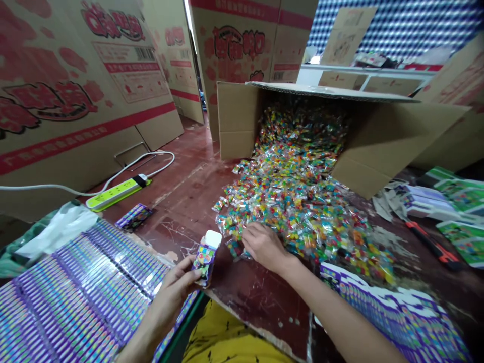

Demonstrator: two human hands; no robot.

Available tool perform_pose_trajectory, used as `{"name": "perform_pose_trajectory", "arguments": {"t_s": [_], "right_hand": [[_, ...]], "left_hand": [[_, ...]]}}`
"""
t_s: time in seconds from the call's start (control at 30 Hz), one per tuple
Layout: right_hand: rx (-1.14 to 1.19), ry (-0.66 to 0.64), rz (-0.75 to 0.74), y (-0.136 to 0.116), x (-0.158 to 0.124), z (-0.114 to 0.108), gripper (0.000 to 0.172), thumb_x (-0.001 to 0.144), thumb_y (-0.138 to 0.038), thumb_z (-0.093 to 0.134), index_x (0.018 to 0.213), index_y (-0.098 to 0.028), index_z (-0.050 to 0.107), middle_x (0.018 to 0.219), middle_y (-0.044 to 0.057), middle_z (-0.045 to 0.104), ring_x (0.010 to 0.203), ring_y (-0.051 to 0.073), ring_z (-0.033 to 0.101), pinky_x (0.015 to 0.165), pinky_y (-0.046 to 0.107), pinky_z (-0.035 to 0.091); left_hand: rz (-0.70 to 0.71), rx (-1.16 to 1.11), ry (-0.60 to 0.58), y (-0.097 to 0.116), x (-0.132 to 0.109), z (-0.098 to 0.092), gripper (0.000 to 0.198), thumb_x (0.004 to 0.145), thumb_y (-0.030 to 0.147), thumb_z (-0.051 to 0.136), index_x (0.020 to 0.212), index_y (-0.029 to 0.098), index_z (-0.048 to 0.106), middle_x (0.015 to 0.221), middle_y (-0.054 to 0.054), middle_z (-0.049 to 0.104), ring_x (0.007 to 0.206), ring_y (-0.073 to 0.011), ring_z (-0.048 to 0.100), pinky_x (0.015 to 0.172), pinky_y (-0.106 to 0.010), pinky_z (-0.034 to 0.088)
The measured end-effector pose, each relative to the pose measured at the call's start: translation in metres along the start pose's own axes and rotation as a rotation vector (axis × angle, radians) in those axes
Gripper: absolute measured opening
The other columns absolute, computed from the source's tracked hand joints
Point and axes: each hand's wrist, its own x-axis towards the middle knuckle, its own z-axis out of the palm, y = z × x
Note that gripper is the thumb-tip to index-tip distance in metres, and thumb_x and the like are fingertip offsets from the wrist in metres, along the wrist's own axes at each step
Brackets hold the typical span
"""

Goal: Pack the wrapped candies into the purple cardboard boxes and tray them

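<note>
My left hand [177, 280] is closed around a small purple candy box [204, 259], held tilted above the table's front edge. Its white top flap [213, 238] stands up. My right hand [264, 247] touches the near left edge of a heap of clear candy packets [291, 196], full of small multicoloured sweets. The fingers there are curled downward, and their tips are hidden, so whatever they grip does not show. The heap spills from a cardboard carton [236, 121] lying on its side, its mouth facing me.
Rows of purple boxes [94, 282] fill the front left; more purple cartons [401, 312], with white flaps, lie front right. A power strip [117, 192] with a white cable, a purple pack [133, 217] and red-black pliers-like handles [434, 244] rest on the table. Large printed cartons [242, 50] stand behind.
</note>
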Motion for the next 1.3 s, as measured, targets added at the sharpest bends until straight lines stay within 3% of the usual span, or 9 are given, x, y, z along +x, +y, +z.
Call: {"name": "perform_pose_trajectory", "arguments": {"t_s": [0.2, 0.3, 0.5, 0.6, 0.7, 0.83, 0.97, 1.13, 1.3], "right_hand": [[0.152, 0.075, 0.221, 0.008, -0.011, -0.035, 0.015, 0.097, -0.021, 0.045, 0.093, -0.017, 0.059, 0.082, 0.004, 0.069, 0.073, 0.015, 0.065, 0.069, 0.025, 0.050], [0.236, -0.008, 0.210, 0.011, -0.013, -0.063, 0.015, 0.096, -0.025, 0.051, 0.087, -0.019, 0.061, 0.072, -0.002, 0.068, 0.062, 0.011, 0.063, 0.056, 0.019, 0.045], [0.116, -0.258, 0.077, 0.000, -0.009, -0.095, 0.013, 0.088, -0.020, 0.062, 0.077, -0.021, 0.067, 0.072, -0.002, 0.071, 0.065, 0.013, 0.063, 0.060, 0.023, 0.039], [0.037, -0.327, 0.011, -0.012, -0.005, -0.092, 0.012, 0.087, -0.020, 0.065, 0.076, -0.020, 0.067, 0.075, 0.002, 0.072, 0.070, 0.017, 0.065, 0.063, 0.025, 0.039], [0.115, -0.276, -0.013, -0.022, -0.005, -0.087, 0.002, 0.087, -0.019, 0.065, 0.088, -0.020, 0.067, 0.090, 0.003, 0.072, 0.082, 0.018, 0.065, 0.071, 0.025, 0.044], [0.311, -0.039, 0.044, -0.022, -0.016, -0.087, 0.010, 0.094, -0.015, 0.054, 0.097, -0.021, 0.061, 0.091, 0.001, 0.068, 0.082, 0.014, 0.063, 0.075, 0.024, 0.047], [0.283, 0.274, 0.143, -0.018, -0.041, -0.089, 0.011, 0.096, -0.019, 0.053, 0.096, -0.021, 0.064, 0.092, 0.003, 0.065, 0.088, 0.017, 0.062, 0.081, 0.029, 0.048], [0.354, 0.205, 0.178, -0.024, -0.071, -0.069, 0.033, 0.092, -0.021, 0.060, 0.125, -0.028, 0.061, 0.124, 0.006, 0.060, 0.114, 0.021, 0.057, 0.098, 0.034, 0.047], [0.502, 0.243, 0.226, -0.030, -0.085, -0.043, 0.019, 0.093, -0.020, 0.058, 0.109, -0.026, 0.067, 0.106, 0.004, 0.067, 0.100, 0.018, 0.065, 0.089, 0.029, 0.053]], "left_hand": [[0.165, 0.431, -0.082, -0.016, 0.009, 0.008, 0.039, 0.086, 0.036, 0.061, 0.121, 0.019, 0.059, 0.117, -0.007, 0.070, 0.104, -0.0245, 0.065, 0.089, -0.031, 0.051], [0.159, 0.518, -0.167, -0.014, 0.007, 0.022, 0.040, 0.088, 0.035, 0.057, 0.124, 0.018, 0.057, 0.119, -0.009, 0.069, 0.100, -0.0251, 0.066, 0.087, -0.033, 0.051], [0.148, 0.509, -0.337, -0.012, 0.000, 0.046, 0.039, 0.088, 0.028, 0.058, 0.126, 0.019, 0.059, 0.113, -0.008, 0.072, 0.096, -0.0250, 0.066, 0.084, -0.033, 0.051], [0.158, 0.440, -0.407, -0.014, -0.002, 0.054, 0.035, 0.088, 0.024, 0.059, 0.123, 0.020, 0.061, 0.113, -0.007, 0.071, 0.101, -0.0248, 0.065, 0.088, -0.033, 0.050], [0.148, 0.331, -0.448, -0.020, -0.001, 0.063, 0.033, 0.087, 0.021, 0.063, 0.120, 0.020, 0.062, 0.112, -0.007, 0.071, 0.099, -0.0237, 0.065, 0.088, -0.033, 0.050], [0.138, 0.120, -0.421, -0.029, -0.001, 0.075, 0.045, 0.085, 0.023, 0.068, 0.127, 0.022, 0.054, 0.111, -0.009, 0.068, 0.098, -0.0233, 0.064, 0.085, -0.033, 0.052], [0.184, 0.050, -0.333, -0.030, -0.005, 0.084, 0.063, 0.087, 0.028, 0.068, 0.142, 0.029, 0.037, 0.113, -0.008, 0.063, 0.099, -0.0230, 0.063, 0.087, -0.036, 0.051], [0.287, 0.165, -0.255, -0.030, -0.013, 0.091, 0.066, 0.089, 0.026, 0.065, 0.147, 0.030, 0.034, 0.106, -0.005, 0.062, 0.094, -0.0201, 0.061, 0.089, -0.035, 0.049], [0.363, 0.358, -0.299, -0.022, -0.015, 0.091, 0.048, 0.088, 0.025, 0.062, 0.136, 0.028, 0.051, 0.105, -0.007, 0.065, 0.090, -0.0216, 0.063, 0.083, -0.034, 0.053]]}}
